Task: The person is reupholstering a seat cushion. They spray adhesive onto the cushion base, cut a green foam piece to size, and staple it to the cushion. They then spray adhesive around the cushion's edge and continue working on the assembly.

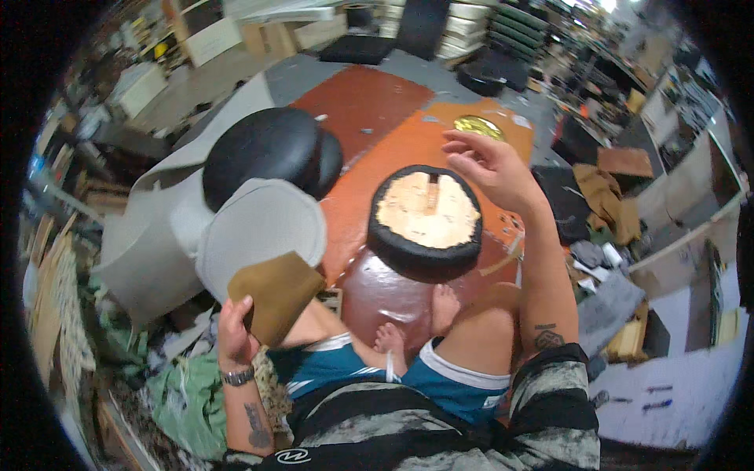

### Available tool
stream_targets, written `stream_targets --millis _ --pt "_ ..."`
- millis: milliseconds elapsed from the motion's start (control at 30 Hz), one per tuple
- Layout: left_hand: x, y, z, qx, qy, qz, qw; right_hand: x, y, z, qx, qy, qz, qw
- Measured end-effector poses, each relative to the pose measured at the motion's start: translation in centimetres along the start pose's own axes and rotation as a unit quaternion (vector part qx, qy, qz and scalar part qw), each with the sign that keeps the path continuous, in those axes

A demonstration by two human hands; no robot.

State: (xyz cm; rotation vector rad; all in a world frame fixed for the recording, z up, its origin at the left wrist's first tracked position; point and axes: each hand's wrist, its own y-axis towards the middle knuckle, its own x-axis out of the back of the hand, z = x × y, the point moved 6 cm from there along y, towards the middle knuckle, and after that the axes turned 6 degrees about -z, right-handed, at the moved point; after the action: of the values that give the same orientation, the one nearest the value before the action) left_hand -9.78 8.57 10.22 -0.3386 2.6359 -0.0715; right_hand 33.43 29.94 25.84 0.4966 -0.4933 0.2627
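Note:
My left hand [238, 336] is closed on the edge of a folded or cut piece of brown fabric [279, 294], thumb on top. The fabric overlaps a light grey round pad [263, 224] on my left. My right hand [495, 169] is raised, its fingers stretched and slightly bent, with nothing seen in them. Below and left of it sits a round black cushion seat [424, 255], its pale wooden base [428, 213] facing up with a dark slot. Just beyond my right fingers lies a shiny gold-coloured round object [477, 124]; its kind is unclear.
Black round padded seats [267, 153] are piled at the left, by large grey sheet material [149, 259]. Orange and brown sheets [357, 102] cover the floor. Green bags [188, 404] lie at lower left. Scraps [601, 200] and a low board wall [691, 275] stand at right.

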Motion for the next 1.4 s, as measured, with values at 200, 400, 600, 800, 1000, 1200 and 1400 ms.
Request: stream_targets --millis 200,400,600,800,1000,1200,1400 --pt "0.1 -0.5 10.3 0.161 0.038 -0.043 0.985 5.2 -23.4 -18.2 -0.319 -0.116 -0.099 0.935" --pt "-0.4 -1.6 15.1 0.258 0.071 -0.07 0.961 -10.7 -57.7 -23.1 -0.687 -0.204 0.002 0.697" --pt "-2.3 -0.7 16.8 0.27 0.19 -0.055 0.942 -19.2 -70.4 -23.9 -0.776 -0.069 -0.245 0.577" --pt "-4.5 0.5 15.8 0.254 0.337 -0.051 0.905 -16.3 -66.3 -22.8 -0.664 -0.046 -0.224 0.712" --pt "-7.1 2.8 12.3 -0.022 0.556 0.139 0.82 -22.5 -61.1 -26.9 -0.658 0.336 -0.311 0.597" --pt "-4.4 4.2 9.4 0.024 0.551 0.055 0.832 -21.4 -52.6 -30.4 -0.54 -0.043 -0.005 0.841" --pt "-6.1 2.2 9.6 0.202 0.469 0.014 0.86 -15.8 -52.6 -27.5 -0.522 -0.125 -0.081 0.84"
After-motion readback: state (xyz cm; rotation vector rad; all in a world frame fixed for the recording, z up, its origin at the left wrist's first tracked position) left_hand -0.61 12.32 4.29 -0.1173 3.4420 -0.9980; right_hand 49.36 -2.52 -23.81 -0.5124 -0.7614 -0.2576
